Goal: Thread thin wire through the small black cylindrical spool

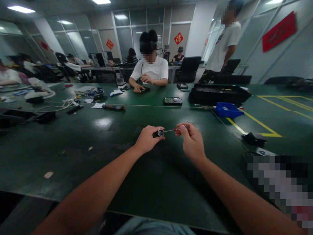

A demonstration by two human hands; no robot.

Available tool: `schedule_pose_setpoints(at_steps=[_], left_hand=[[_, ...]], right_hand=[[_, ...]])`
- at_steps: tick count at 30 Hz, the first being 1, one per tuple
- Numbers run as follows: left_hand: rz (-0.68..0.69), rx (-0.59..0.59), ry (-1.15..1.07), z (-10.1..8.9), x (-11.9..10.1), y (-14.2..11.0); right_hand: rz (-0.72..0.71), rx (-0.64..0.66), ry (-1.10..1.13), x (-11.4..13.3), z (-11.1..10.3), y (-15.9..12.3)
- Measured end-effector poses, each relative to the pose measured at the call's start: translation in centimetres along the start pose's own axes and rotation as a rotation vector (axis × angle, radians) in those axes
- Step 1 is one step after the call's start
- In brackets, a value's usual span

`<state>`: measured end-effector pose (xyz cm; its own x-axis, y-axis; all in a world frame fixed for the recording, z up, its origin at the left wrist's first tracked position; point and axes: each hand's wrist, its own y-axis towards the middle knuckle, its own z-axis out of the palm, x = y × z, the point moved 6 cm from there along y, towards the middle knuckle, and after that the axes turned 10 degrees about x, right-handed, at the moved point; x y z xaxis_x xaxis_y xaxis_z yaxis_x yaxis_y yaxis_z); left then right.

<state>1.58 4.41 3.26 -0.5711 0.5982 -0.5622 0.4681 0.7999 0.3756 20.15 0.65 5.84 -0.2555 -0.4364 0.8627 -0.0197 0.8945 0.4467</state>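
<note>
My left hand (147,138) grips a small dark cylindrical part (160,133) between thumb and fingers, its round silvery end facing me. What kind of part it is, I cannot make out. In my right hand (193,140) is a screwdriver (170,130) with a reddish handle, held level. Its thin metal shaft points left, and the tip is at the edge of the round part; whether it touches cannot be told. Both hands are above the green tabletop (146,182).
A hard drive (173,101) lies ahead, with a blue bin (228,110) and long black tray (220,93) to its right. A dark pen-like tool (113,107) is left. Across the table sits a person (151,70) handling a dark object. Cables (61,105) lie far left.
</note>
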Motion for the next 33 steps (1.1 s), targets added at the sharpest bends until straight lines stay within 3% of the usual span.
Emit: schedule_pose_setpoints(at_steps=[4,7,12,23,28,33], left_hand=[[0.061,0.013,0.011,0.2,-0.1,0.2],[0.047,0.008,0.042,0.3,0.1,0.3],[0.004,0.011,0.054,0.2,-0.1,0.2],[-0.037,0.061,0.057,0.4,0.4,0.2],[-0.06,0.093,0.1,0.3,0.6,0.2],[-0.06,0.068,0.103,0.1,0.6,0.3]], right_hand=[[0.17,-0.056,0.277,-2.6,-0.5,1.0],[0.245,-0.044,0.312,-3.1,-0.7,1.3],[0.066,-0.071,0.01,-0.7,-1.1,0.7],[-0.083,0.046,-0.37,1.9,0.0,-0.1],[-0.09,0.081,-0.607,3.2,0.1,0.3],[-0.044,0.177,-0.619,4.5,0.5,1.7]])
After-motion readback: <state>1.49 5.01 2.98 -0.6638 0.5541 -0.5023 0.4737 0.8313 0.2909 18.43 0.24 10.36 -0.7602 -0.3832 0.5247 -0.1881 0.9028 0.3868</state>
